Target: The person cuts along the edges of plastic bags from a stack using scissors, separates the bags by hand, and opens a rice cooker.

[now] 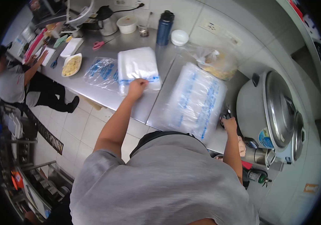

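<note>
My left hand (137, 88) is at the near edge of a stack of clear plastic bags (138, 65) with a blue printed strip, its fingers bent together on the plastic. A crumpled clear wrapper (102, 73) with blue print lies left of that stack. In my right hand (229, 124) is a pair of dark-handled scissors (226, 113), partly hidden by the fingers. The hand rests low at the right side of the counter. Between my hands lies a larger wrapped pack of plastic bags (196, 99) with blue lettering.
A large lidded pot (258, 108) stands at the right. Behind are a blue bottle (165, 28), a white bowl (179, 38) and a tied bag of food (218, 65). Pink scissors (98, 45) and a food tray (72, 65) lie leftward. Another person (14, 80) works at far left.
</note>
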### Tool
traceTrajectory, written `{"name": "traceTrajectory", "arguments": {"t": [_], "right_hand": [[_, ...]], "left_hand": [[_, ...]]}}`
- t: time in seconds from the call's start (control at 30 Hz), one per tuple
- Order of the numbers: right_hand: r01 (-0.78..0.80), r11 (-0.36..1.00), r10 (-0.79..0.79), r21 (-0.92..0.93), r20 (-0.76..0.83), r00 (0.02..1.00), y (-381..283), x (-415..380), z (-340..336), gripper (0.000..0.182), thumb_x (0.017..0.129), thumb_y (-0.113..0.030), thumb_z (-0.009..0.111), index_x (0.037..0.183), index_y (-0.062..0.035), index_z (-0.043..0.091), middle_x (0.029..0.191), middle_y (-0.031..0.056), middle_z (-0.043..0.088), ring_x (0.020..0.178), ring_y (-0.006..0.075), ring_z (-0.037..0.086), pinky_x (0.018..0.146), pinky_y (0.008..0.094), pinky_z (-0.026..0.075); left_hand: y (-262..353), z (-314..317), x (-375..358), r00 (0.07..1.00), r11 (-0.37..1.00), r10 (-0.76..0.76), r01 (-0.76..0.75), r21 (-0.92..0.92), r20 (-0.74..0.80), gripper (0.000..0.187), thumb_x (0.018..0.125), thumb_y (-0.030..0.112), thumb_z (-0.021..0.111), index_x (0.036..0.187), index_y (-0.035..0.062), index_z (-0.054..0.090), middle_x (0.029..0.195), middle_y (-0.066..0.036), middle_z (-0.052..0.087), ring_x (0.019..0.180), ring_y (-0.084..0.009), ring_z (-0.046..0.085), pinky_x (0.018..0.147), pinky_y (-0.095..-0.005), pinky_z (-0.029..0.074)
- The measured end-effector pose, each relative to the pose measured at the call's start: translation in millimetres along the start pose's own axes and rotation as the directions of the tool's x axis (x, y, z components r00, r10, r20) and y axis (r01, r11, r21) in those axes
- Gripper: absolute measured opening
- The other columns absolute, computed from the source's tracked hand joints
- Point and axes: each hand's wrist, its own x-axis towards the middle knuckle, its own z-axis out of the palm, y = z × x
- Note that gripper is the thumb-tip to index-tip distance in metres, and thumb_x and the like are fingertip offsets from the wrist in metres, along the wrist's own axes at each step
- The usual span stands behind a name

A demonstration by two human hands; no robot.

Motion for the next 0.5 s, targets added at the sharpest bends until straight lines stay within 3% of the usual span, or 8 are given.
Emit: {"name": "traceTrajectory", "arguments": {"t": [0.07,0.13,0.23,0.33,0.43,0.47,0.5], "right_hand": [[0.076,0.983,-0.094,-0.17,-0.097,0.991,-5,-7,1,0.063,0.075,-0.031,0.072,0.112,0.0155,0.049,0.094,0.0308,0.066,0.093,0.0418,0.066,0.083,0.0464,0.052],[0.064,0.987,-0.075,-0.149,-0.07,0.995,-6,-6,6,0.056,0.076,-0.031,0.071,0.104,0.0139,0.054,0.091,0.0298,0.067,0.091,0.0417,0.066,0.082,0.0465,0.052],[0.156,0.976,-0.161,-0.154,-0.022,0.987,14,12,16,0.048,0.077,-0.032,0.071,0.094,0.0114,0.059,0.089,0.0286,0.067,0.089,0.0421,0.066,0.081,0.0466,0.052],[0.169,0.963,-0.184,-0.212,-0.055,0.981,7,6,-1,0.041,0.082,-0.034,0.067,0.09,0.0066,0.063,0.089,0.0268,0.067,0.087,0.0416,0.066,0.078,0.0472,0.053],[0.1,0.972,-0.121,-0.21,-0.088,0.989,11,-18,-23,0.038,0.085,-0.034,0.063,0.09,0.0032,0.065,0.091,0.0253,0.068,0.087,0.0405,0.067,0.077,0.0481,0.053],[0.076,0.966,-0.104,-0.246,-0.101,0.989,38,-22,-21,0.039,0.085,-0.035,0.062,0.087,0.0037,0.065,0.088,0.0255,0.068,0.086,0.0417,0.067,0.076,0.049,0.052],[0.019,0.959,-0.058,-0.284,-0.132,0.989,71,-29,-22,0.04,0.086,-0.035,0.061,0.084,0.0042,0.066,0.086,0.0256,0.068,0.085,0.0428,0.066,0.074,0.0498,0.052]], "left_hand": [[5,0,-13,0.989,0.985,0.142,-0.144,0.098,0.026,0.02,0.079,0.014,0.072,0.096,0.0033,0.071,0.096,-0.014,0.069,0.097,-0.0299,0.065,0.087,-0.0357,0.051],[14,1,-25,0.945,0.912,0.322,-0.328,0.246,0.064,0.025,0.078,0.011,0.071,0.103,0.0048,0.071,0.11,-0.013,0.067,0.106,-0.0299,0.062,0.093,-0.0366,0.049],[8,3,-32,0.925,0.88,0.373,-0.378,0.287,0.075,0.027,0.077,0.011,0.071,0.104,0.0038,0.07,0.115,-0.014,0.065,0.111,-0.0328,0.058,0.097,-0.0385,0.046],[9,-4,-29,0.952,0.925,0.273,-0.299,0.234,0.137,0.027,0.081,0.014,0.069,0.105,0.0034,0.068,0.117,-0.016,0.063,0.113,-0.0346,0.056,0.099,-0.0386,0.045],[14,-15,-32,0.975,0.951,0.222,-0.223,0.215,0.029,0.026,0.085,0.018,0.066,0.107,0.0051,0.068,0.118,-0.018,0.062,0.115,-0.0356,0.055,0.101,-0.0396,0.044],[7,-19,-34,0.952,0.9,0.303,-0.27,0.342,-0.046,0.029,0.089,0.022,0.062,0.113,0.006,0.066,0.122,-0.019,0.06,0.118,-0.037,0.053,0.103,-0.0436,0.041],[-7,-19,-38,0.953,0.892,0.272,-0.197,0.406,-0.136,0.033,0.091,0.024,0.06,0.118,0.0052,0.063,0.132,-0.021,0.054,0.125,-0.0376,0.047,0.108,-0.0466,0.035]]}}
